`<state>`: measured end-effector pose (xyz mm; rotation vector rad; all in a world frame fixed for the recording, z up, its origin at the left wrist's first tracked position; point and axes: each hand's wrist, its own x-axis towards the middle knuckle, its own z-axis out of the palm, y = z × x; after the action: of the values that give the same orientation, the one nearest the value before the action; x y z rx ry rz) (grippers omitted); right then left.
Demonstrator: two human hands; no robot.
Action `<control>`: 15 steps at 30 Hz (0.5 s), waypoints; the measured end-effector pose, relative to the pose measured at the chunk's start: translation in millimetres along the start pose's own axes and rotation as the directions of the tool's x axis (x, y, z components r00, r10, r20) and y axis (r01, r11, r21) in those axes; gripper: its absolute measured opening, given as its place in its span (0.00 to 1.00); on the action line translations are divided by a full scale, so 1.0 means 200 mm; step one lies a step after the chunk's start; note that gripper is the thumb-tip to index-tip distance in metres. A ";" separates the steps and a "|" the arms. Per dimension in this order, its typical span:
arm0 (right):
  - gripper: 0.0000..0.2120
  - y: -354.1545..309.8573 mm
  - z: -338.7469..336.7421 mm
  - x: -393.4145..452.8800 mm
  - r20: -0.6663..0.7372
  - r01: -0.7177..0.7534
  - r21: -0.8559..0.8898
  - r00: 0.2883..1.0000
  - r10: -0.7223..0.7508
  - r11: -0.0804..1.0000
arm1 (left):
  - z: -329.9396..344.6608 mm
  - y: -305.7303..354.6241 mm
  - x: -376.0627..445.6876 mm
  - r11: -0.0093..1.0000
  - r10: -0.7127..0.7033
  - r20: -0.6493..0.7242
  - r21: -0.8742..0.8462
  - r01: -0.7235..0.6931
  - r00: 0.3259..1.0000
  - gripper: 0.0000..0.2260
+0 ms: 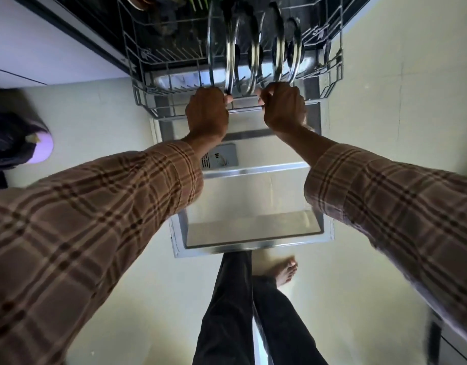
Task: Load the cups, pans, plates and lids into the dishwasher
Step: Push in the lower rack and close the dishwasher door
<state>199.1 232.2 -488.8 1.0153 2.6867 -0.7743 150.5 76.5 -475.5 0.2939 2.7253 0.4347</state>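
Note:
The dishwasher's lower wire rack (148, 98) is drawn partway out over the open door (253, 222). Several glass lids (231, 61) with metal rims and black knobs stand on edge in its right half. My left hand (207, 111) grips the rack's front rail, fingers curled over it. Just to the right, my right hand (282, 106) grips the same rail. More dishes sit at the rack's far end, dark and hard to make out.
The open door lies flat between me and the rack, its detergent compartment (221, 158) showing. A lilac bin with a dark bag (24, 138) stands on the floor at left. My legs and a bare foot (286, 271) are below the door's edge. White cabinet fronts (29, 48) flank the machine.

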 end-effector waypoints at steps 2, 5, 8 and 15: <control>0.12 -0.04 0.00 0.07 -0.019 -0.036 0.020 0.999 0.036 0.999 | -0.02 0.02 0.09 1.000 -0.030 -0.007 0.004 0.030 1.000 0.13; 0.11 -0.10 0.00 0.16 -0.059 -0.065 0.047 0.996 0.067 0.997 | -0.04 0.05 0.20 0.997 -0.074 -0.015 0.022 0.075 0.997 0.14; 0.11 -0.15 -0.01 0.26 -0.091 -0.066 0.077 0.993 0.072 0.995 | -0.08 0.08 0.33 0.993 -0.116 -0.015 -0.010 0.116 0.993 0.16; 0.12 -0.25 0.01 0.53 -0.136 -0.079 0.137 0.986 0.098 0.987 | -0.16 0.15 0.59 0.993 -0.121 -0.034 0.000 0.121 0.992 0.16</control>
<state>86.0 259.3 -505.4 1.2577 2.7156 -0.9030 34.5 125.7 -475.0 0.1218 2.7581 0.4060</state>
